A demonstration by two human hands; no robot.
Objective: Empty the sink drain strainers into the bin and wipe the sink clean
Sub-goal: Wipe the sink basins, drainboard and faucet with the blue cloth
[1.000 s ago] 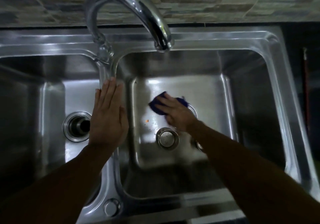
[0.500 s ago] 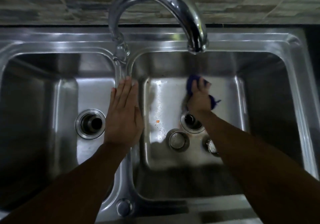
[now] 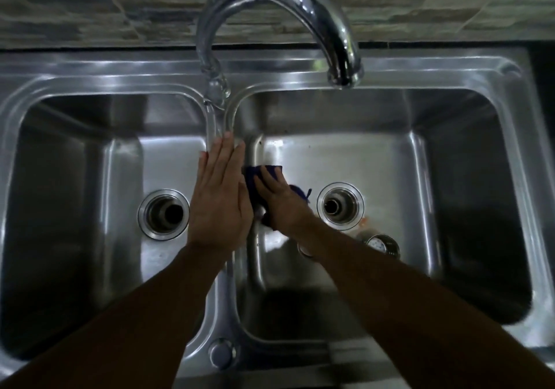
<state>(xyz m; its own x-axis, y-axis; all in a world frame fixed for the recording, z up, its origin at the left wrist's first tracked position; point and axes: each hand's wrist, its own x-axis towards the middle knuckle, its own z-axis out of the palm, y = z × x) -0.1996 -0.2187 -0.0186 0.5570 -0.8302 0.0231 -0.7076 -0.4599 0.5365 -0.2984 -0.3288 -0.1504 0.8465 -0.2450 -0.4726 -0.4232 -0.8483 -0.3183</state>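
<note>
Your double-basin stainless steel sink (image 3: 420,70) fills the view, and its raised divider ridge (image 3: 225,292) is the mark for everything else. The curved chrome tap (image 3: 300,4) rises from the far end of that ridge, its spout hanging right of it. Your left hand (image 3: 220,199) lies flat on the ridge, fingers straight and gripping nothing, likely as a brace while you lean in. Just right of the ridge, your right hand (image 3: 282,202) presses a dark blue cloth (image 3: 255,175) onto the basin floor with its fingers stretched over it, so wiping looks under way. One open left drain hole (image 3: 163,214) and one open right drain hole (image 3: 341,204) flank the ridge. The round metal strainer (image 3: 383,244) lies loose well right of the ridge, presumably parked clear of the cloth. A second round piece (image 3: 303,250) is half hidden under your right forearm.
</note>
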